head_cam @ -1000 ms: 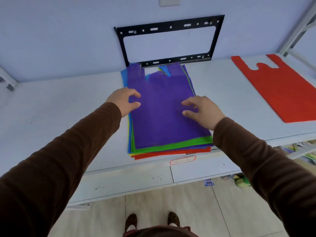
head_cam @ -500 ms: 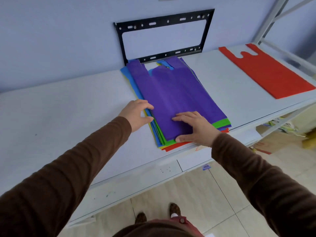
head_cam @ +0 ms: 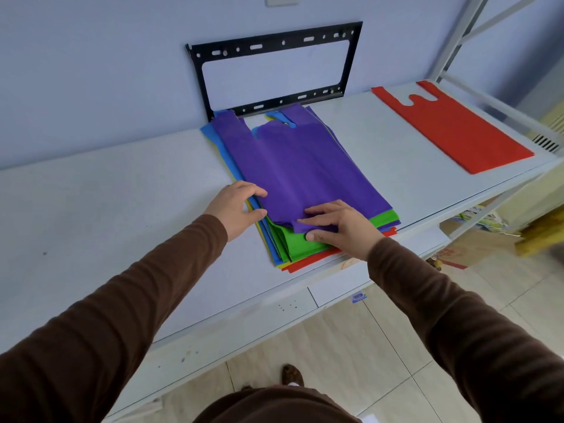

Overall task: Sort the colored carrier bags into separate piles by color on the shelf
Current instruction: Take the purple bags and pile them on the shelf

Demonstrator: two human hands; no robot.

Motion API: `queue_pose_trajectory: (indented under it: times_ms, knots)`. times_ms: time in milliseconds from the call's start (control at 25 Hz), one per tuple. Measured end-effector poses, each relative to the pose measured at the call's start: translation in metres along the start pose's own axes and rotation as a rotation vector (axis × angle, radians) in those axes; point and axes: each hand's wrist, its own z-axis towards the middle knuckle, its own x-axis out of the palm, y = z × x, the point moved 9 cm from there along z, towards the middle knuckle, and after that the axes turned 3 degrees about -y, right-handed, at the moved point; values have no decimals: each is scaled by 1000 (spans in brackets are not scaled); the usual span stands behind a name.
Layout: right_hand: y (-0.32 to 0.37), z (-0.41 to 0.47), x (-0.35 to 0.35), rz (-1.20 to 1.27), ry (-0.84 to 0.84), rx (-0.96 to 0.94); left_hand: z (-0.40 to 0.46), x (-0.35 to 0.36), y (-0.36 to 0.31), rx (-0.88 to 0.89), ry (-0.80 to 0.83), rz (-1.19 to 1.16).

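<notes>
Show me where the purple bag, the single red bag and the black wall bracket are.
purple bag (head_cam: pixel 299 166): head view, middle of its flat body.
red bag (head_cam: pixel 457 129): head view, centre of its body.
black wall bracket (head_cam: pixel 274 45): head view, top bar.

A single wide-angle view from the person's head looks forward and steeply down, close over the white shelf (head_cam: pixel 91 215). The wall (head_cam: pixel 91 71) fills the top of the view, the floor (head_cam: pixel 351 346) the bottom, and straight lines bend toward the edges.

Both arms outstretched; right hand (head_cam: pixel 338 228) pinching (left hand (head_cam: pixel 236 209) curled).
</notes>
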Motion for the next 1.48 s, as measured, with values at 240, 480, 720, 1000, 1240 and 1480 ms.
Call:
queue_pose_trajectory:
  times_ms: [240, 480, 720, 1000, 1240, 1480]
  knots:
    - [1, 6, -14, 242, -87, 16, 6, -12, 8, -206, -65, -115]
    - [5, 3, -41, 440, -243, -8, 18, 2, 6, -467, 14, -527]
    - [6, -4, -41, 452, -113, 12, 39, 26, -12, -580, 91, -966]
    - [-76, -18, -96, 250, -417, 336, 51, 9, 11, -573, 40, -848]
    - [-77, 14, -87, 125, -275, 395, 30, -7, 41, -522, 51, -677]
    - [-62, 57, -62, -89, -128, 512, 18, 9, 63, -490, 107, -549]
